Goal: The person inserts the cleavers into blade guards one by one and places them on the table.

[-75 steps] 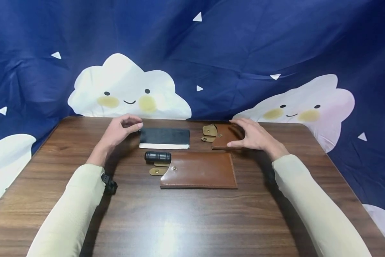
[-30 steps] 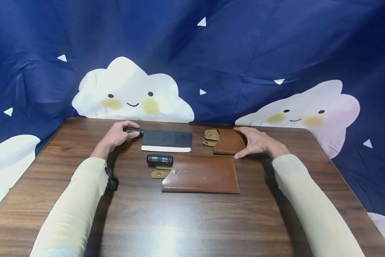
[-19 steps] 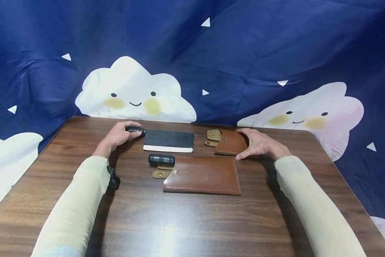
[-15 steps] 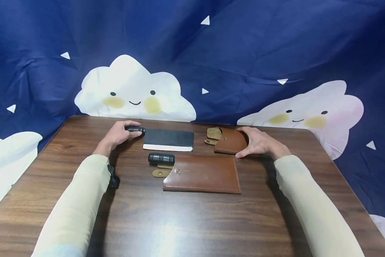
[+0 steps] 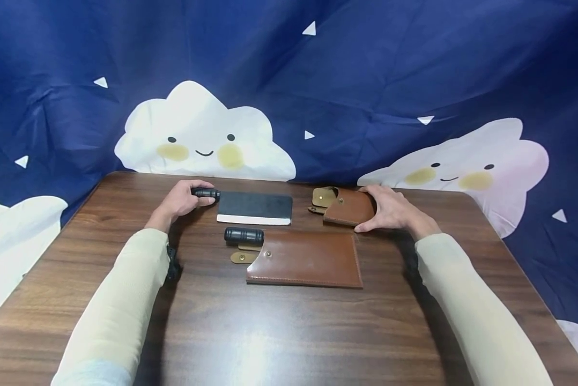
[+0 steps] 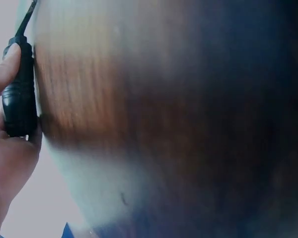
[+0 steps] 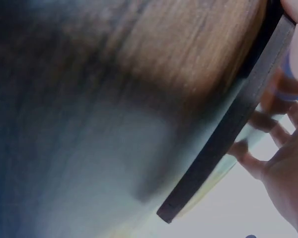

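In the head view my left hand (image 5: pixel 180 198) grips the black ridged handle of a cleaver (image 5: pixel 255 203), whose dark blade with a bright edge lies flat, pointing right. The left wrist view shows the thumb along that handle (image 6: pixel 20 91). My right hand (image 5: pixel 387 209) holds a small brown leather knife sheath (image 5: pixel 349 207) by its right end, thumb at the near corner and fingers at the far edge. Its tan straps and mouth face left, towards the cleaver. In the right wrist view the sheath's dark edge (image 7: pixel 228 121) runs beside the fingers.
Nearer to me lies a larger brown leather sheath (image 5: pixel 308 260), a black handle (image 5: pixel 243 235) sticking out of its left end and a tan snap strap (image 5: pixel 243 258) below. All sit on a wooden table (image 5: pixel 289 332); a blue cloud-print cloth (image 5: pixel 347 69) hangs behind.
My left hand has closed round the cleaver handle. My right hand has shifted to the small sheath's right end, and the sheath has tilted slightly since half a second ago.
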The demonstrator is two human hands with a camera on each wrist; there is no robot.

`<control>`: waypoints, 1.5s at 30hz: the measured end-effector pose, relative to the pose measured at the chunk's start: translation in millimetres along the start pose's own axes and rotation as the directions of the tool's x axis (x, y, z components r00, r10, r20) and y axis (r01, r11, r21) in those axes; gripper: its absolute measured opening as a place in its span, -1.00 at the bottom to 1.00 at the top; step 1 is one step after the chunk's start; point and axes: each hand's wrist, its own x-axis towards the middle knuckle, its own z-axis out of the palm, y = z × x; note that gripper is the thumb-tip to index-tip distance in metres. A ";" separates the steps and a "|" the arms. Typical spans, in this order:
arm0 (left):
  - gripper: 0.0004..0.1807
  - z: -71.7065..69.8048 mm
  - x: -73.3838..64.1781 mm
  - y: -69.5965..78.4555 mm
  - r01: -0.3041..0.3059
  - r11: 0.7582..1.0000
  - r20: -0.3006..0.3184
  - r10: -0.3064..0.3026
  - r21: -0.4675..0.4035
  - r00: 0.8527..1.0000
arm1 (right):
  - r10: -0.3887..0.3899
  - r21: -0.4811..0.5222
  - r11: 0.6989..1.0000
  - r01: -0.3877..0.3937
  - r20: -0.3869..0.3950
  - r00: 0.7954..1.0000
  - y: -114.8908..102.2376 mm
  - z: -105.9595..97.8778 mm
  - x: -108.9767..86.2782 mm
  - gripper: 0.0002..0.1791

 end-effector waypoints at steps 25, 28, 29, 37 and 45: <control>-0.53 -12.2 -9.2 0.4 -0.055 0.990 -0.029 0.052 -0.129 0.998 | -0.097 -0.060 0.994 0.093 -0.069 0.993 -11.0 2.7 -2.3 0.20; -0.51 -13.0 -8.4 8.6 -0.057 0.986 -0.030 0.053 -0.159 0.998 | -0.084 -0.070 0.994 0.079 -0.076 0.994 -11.3 0.9 -4.3 0.21; -0.51 -13.3 -8.2 11.6 -0.056 0.984 -0.035 0.051 -0.170 0.998 | -0.083 -0.071 0.994 0.077 -0.078 0.994 -11.8 0.3 -4.8 0.22; -0.49 -14.7 -8.1 30.7 -0.035 0.975 -0.042 0.027 -0.219 0.999 | -0.091 -0.073 0.994 0.085 -0.087 0.992 -18.2 -3.9 -6.2 0.24; -0.49 -13.9 -10.3 39.1 -0.062 0.967 -0.043 0.053 -0.247 0.998 | -0.103 -0.087 0.992 0.094 -0.095 0.990 -22.2 -7.5 -9.3 0.24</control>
